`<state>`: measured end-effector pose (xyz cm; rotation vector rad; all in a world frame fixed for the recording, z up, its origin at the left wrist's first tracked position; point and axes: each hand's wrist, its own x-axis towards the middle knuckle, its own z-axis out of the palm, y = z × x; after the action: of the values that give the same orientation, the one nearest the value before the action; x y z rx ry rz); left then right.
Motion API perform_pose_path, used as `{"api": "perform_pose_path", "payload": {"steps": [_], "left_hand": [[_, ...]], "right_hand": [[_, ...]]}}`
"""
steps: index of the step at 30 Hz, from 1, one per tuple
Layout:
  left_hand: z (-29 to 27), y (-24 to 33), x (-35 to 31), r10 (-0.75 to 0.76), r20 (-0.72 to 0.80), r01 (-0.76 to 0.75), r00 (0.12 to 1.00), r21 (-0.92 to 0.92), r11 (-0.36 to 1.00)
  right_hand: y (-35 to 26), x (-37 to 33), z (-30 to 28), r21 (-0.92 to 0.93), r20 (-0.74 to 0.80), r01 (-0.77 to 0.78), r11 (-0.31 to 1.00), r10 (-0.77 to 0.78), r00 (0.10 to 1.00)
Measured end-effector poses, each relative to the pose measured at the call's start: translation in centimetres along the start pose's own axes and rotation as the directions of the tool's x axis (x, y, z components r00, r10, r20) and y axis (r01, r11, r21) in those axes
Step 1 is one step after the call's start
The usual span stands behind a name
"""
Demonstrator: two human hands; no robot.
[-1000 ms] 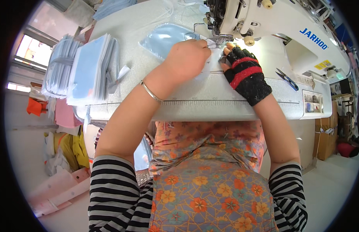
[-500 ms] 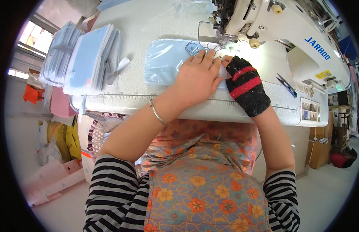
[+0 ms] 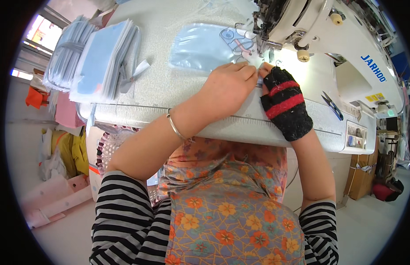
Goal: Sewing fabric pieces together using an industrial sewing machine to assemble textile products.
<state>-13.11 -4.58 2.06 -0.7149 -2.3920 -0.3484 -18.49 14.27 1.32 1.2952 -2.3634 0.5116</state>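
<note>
A light blue clear-plastic piece with a cartoon print lies flat on the sewing machine table, its right end by the needle area. My left hand is closed at its near edge, fingers bent and pressed together there. Beside it, my right hand, in a black fingerless glove with red stripes, pinches at the near right corner, close to the presser foot. The two hands' fingertips almost meet, and what lies between them is partly hidden. The white sewing machine head stands over the right end.
Stacked light blue pieces and a tied bundle sit at the left. Black-handled snips lie right of my glove. A ruler strip follows the near edge, with a small parts tray at the right corner.
My left hand has gone from lying flat on the plastic piece to bent fingers at its near edge, uncovering the print. The piece has shifted away from me and turned slightly.
</note>
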Motion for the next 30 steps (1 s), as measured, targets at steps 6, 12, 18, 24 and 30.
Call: {"api": "perform_pose_path", "payload": {"steps": [6,12,18,24,30], "left_hand": [[0.6,-1.9,1.2,-0.025,0.063,0.026,0.998,-0.014,1.0],[1.8,-4.4,2.6,-0.105,0.098,0.107,0.99,-0.017,0.994],[2.2,-6.0,2.3,-0.14,-0.131,0.153,0.981,0.094,0.984],[0.5,-7.1,1.5,-0.31,0.034,0.3,0.95,0.17,0.939],[-0.4,-7.8,1.9,-0.376,0.039,0.358,0.926,0.23,0.905]], "right_hand": [[0.0,0.4,-0.1,-0.027,-0.017,-0.014,1.0,0.014,1.0],[0.7,0.2,0.8,0.005,-0.03,-0.073,0.997,0.073,0.997],[0.7,0.2,0.3,0.032,0.003,-0.121,0.992,0.12,0.993],[1.4,0.1,1.0,-0.017,-0.048,-0.071,0.997,0.07,0.996],[1.1,0.3,0.7,0.053,-0.054,-0.081,0.995,0.084,0.995]]}}
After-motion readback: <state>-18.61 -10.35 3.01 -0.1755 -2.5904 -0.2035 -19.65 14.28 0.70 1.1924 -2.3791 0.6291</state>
